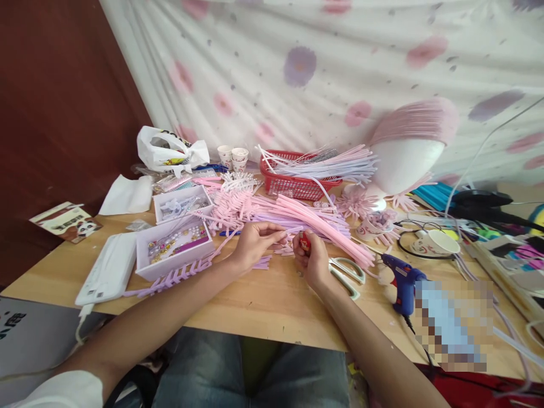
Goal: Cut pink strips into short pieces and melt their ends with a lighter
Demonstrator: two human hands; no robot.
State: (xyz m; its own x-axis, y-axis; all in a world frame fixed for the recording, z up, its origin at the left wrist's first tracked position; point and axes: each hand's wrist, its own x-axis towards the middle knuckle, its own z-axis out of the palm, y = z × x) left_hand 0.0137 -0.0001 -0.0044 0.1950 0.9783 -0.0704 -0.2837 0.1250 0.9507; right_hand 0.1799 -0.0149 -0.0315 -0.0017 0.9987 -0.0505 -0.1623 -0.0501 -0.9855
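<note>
My left hand (pixel 257 243) is closed in a pinch on a short, pale pipe cleaner (pixel 294 230) that points toward my other hand. My right hand (pixel 312 260) is wrapped round a small red lighter (pixel 304 242), its top facing the pipe cleaner; whether there is a flame I cannot make out. Just beyond both hands lie bundles of pink pipe cleaners (pixel 314 221) and purple pipe cleaners (pixel 280 218). Scissors with pale green handles (pixel 348 272) rest beside my right wrist, their blades partly hidden.
At the back stands a red basket (pixel 283 186) of pipe cleaners. White boxes of beads (pixel 148 272) and a white power bank (pixel 108 269) are on the left. To the right are a blue glue gun (pixel 403 280), paper cups (pixel 437 243), cables and a white foam head (pixel 403 164).
</note>
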